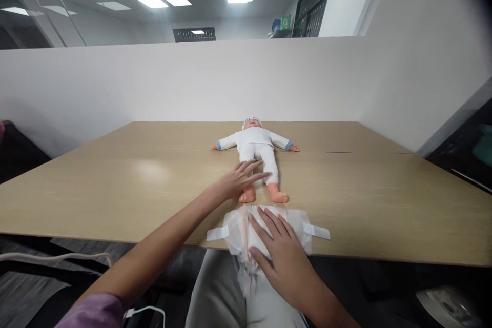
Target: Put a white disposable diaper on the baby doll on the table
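A baby doll (255, 137) in a white top and trousers with blue cuffs lies on its back, arms spread, head toward the wall. My left hand (246, 177) is over the doll's legs with its fingers stretched out; whether it touches them I cannot tell. An unfolded diaper (300, 218) lies at the table's front edge below the doll's feet, its two side tapes spread out and its near end hanging over the edge. Flat on the diaper rests my right hand (282, 251), fingers spread.
The wooden table (115, 184) reaches back to a white partition wall (192, 82). My legs (219, 292) are under its front edge. A white cable (149, 309) hangs at the lower left, and a dark object (469, 143) stands at the right.
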A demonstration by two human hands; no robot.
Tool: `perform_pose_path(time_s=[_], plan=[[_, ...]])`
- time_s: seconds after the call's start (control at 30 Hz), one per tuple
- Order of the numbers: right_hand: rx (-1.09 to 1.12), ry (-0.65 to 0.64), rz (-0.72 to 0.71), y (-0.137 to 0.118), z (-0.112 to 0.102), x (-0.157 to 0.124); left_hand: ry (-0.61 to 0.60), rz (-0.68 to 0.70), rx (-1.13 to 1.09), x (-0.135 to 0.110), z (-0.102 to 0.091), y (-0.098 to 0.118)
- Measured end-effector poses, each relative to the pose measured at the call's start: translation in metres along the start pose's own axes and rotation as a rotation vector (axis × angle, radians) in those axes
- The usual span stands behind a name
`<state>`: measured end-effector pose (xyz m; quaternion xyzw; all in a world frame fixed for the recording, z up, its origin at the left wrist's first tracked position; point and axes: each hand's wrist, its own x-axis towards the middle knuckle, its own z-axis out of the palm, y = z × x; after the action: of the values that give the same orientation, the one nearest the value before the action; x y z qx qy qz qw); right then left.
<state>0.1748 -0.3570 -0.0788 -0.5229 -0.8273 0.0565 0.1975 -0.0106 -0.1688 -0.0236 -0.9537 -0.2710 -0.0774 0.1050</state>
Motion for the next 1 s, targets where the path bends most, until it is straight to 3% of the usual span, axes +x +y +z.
perform_pose_path(time_s=[0.1, 0.17, 0.37, 0.5, 0.6, 0.73, 0.9, 1.0], plan=[[0.011, 0.005, 0.003, 0.002, 0.003, -0.001, -0.058, 0.218, 0.001, 0.020, 0.008, -0.003], [0.022, 0.009, -0.002, 0.004, 0.005, -0.001, -0.055, 0.292, -0.033, 0.029, 0.008, -0.003], [0.075, -0.034, -0.038, 0.017, 0.002, 0.008, 0.000, 0.441, -0.130, 0.051, 0.007, -0.013], [0.133, -0.069, -0.037, 0.026, -0.001, 0.018, 0.105, 0.480, -0.155, 0.061, 0.010, -0.015], [0.156, -0.122, -0.031, 0.030, -0.003, 0.023, 0.102, 0.487, -0.176, 0.067, 0.006, -0.015], [0.182, -0.187, -0.030, 0.035, -0.009, 0.031, 0.076, 0.411, -0.432, 0.076, -0.021, -0.025], [0.194, -0.249, -0.023, 0.047, -0.013, 0.056, 0.173, 0.214, -0.728, 0.089, -0.071, -0.049], [0.167, -0.277, -0.041, 0.059, -0.012, 0.083, 0.229, 0.141, -0.830, 0.096, -0.089, -0.061]])
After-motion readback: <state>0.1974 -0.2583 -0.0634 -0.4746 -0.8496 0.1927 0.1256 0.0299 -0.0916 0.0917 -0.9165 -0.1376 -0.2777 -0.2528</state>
